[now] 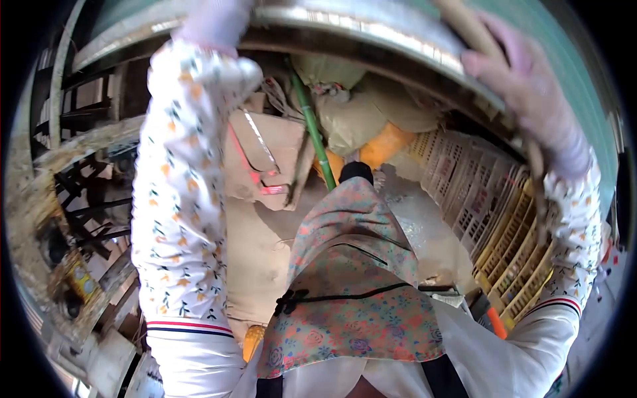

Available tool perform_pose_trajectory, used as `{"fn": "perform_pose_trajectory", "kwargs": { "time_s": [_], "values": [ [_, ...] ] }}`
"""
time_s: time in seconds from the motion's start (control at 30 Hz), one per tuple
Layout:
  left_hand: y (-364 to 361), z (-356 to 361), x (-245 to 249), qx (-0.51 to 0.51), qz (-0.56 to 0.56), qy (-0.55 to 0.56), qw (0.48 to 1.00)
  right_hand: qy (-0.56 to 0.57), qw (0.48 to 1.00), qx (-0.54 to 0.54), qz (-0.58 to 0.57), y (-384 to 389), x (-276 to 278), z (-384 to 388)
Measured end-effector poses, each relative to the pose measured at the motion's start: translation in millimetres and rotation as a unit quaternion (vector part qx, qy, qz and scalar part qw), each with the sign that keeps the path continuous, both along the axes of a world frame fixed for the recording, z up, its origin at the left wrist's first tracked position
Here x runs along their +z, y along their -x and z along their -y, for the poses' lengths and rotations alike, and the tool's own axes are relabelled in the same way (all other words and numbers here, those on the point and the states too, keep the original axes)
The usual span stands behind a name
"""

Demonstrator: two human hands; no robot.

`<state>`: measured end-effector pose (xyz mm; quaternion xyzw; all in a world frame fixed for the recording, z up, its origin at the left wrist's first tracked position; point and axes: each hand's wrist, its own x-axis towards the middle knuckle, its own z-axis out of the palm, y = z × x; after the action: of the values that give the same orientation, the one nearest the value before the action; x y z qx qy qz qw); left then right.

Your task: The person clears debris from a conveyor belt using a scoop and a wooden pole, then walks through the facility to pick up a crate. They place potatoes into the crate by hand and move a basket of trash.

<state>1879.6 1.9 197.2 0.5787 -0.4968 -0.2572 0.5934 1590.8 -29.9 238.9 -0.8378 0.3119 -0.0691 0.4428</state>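
My left hand [215,23], in a pale glove, is blurred at the top edge, over the near edge of a light-coloured work surface [358,23]; its fingers are out of frame. At the upper right my right hand [531,86], also pale-gloved and smeared by motion, has thumb and fingers closed round a long brown strip [464,21]. Part of the strip hangs below that hand beside my forearm. Patterned white sleeves cover both forearms.
Below the surface a green pole [311,123] stands by a flattened cardboard piece [265,149] and tan sacks [371,106]. Stacked plastic crates [478,192] line the right. A worn wooden frame [26,225] is at the left. My floral apron [358,292] hangs in the middle.
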Motion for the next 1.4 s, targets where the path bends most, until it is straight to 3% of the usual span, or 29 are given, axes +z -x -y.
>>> {"fn": "perform_pose_trajectory", "kwargs": {
  "time_s": [0.07, 0.13, 0.23, 0.33, 0.37, 0.5, 0.63, 0.73, 0.77, 0.83, 0.93, 1.0, 1.07, 1.1, 1.2, 1.23, 1.3, 1.4],
  "values": [
    [7.3, -6.6, 8.2, 0.029, 0.038, -0.014, 0.999, -0.053, 0.998, -0.021, -0.033, -0.4, 3.2, 2.0],
    [-4.6, 0.1, -7.3, -0.018, -0.065, 0.001, 0.998, -0.033, 0.999, -0.024, -0.022, 2.3, -3.7, 2.1],
    [-7.6, 5.0, -9.0, 0.009, -0.159, -0.001, 0.987, -0.049, 0.998, -0.040, 0.008, -0.4, -2.8, -2.4],
    [-12.3, 0.7, -1.3, 0.066, -0.060, -0.044, 0.995, -0.021, 0.999, -0.036, -0.006, -3.5, -1.1, -4.0],
    [1.9, 5.2, 10.6, 0.139, -0.097, -0.021, 0.985, -0.028, 0.999, -0.035, -0.019, -3.9, -0.5, -4.0],
    [-12.2, -2.8, 2.9, 0.088, -0.111, -0.068, 0.988, -0.012, 0.999, -0.016, -0.025, -2.4, 5.7, 0.5],
    [-8.5, 2.5, 12.4, 0.120, -0.102, -0.079, 0.984, -0.005, 1.000, -0.003, -0.020, -1.6, 6.3, 1.8],
    [-36.1, 14.6, 2.8, 0.141, -0.289, -0.020, 0.947, -0.074, 0.995, -0.015, -0.067, 3.3, 23.8, 15.5],
    [-46.8, 20.7, 6.0, 0.118, -0.327, -0.048, 0.936, -0.105, 0.990, -0.019, -0.092, 2.2, 31.2, 23.2],
    [-55.4, 36.0, -0.2, 0.135, -0.344, -0.080, 0.926, 0.066, 0.994, -0.025, -0.085, 19.3, 32.1, 31.6],
    [-74.7, 67.1, -10.2, 0.069, -0.429, -0.074, 0.898, 0.034, 0.985, -0.107, -0.134, 11.4, 46.2, 45.9],
    [-66.0, 82.6, 7.8, 0.151, -0.333, -0.158, 0.917, 0.018, 0.984, -0.119, -0.135, 1.3, 40.5, 45.3],
    [-78.6, 87.0, -4.0, 0.131, -0.356, -0.152, 0.913, -0.019, 0.990, -0.105, -0.087, -1.3, 30.8, 38.0],
    [-84.1, 88.4, -13.4, 0.120, -0.369, -0.155, 0.908, -0.136, 0.971, -0.145, -0.133, -3.1, 32.1, 42.7],
    [-101.0, 94.2, -14.5, 0.138, -0.367, -0.200, 0.898, -0.259, 0.928, -0.206, -0.172, -18.0, 23.3, 57.0],
    [-104.4, 97.9, -13.6, 0.148, -0.381, -0.179, 0.895, -0.254, 0.936, -0.199, -0.138, -22.0, 17.9, 60.4],
    [-120.9, 103.7, -6.0, 0.108, -0.337, -0.122, 0.927, -0.071, 0.982, -0.138, -0.103, -15.8, 12.5, 60.3],
    [-115.3, 99.5, 15.1, 0.068, -0.349, -0.043, 0.934, 0.017, 0.993, -0.094, -0.066, 23.1, 1.9, 72.3]
  ]
}}
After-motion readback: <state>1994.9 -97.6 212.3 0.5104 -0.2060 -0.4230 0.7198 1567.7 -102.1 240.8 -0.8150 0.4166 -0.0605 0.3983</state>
